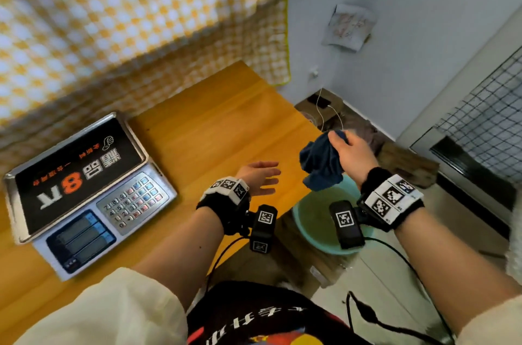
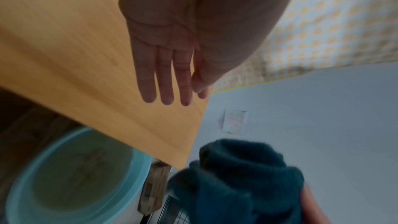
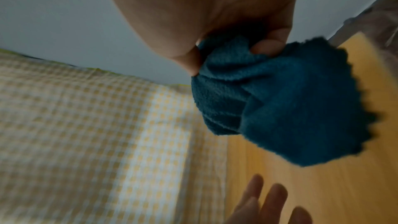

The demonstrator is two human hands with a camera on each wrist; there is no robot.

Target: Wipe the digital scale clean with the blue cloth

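Bare table [image 1: 214, 124] strip between scale [image 1: 82, 183] and right edge; checkered cloth [image 1: 113, 19] blocks behind; basin [image 1: 316, 217] below edge.

one digital scale [image 1: 84, 189], one blue cloth [image 1: 322, 165], one basin [image 1: 316, 220]

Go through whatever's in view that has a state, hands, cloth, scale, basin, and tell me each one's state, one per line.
left hand: open, fingers straight, over the wooden table, holding nothing.
right hand: grips the bunched blue cloth, raised above the basin.
blue cloth: crumpled, hanging from the grip, not touching the scale.
digital scale: on the table, untouched; displays look blank.
basin: on the floor, holds murky water.
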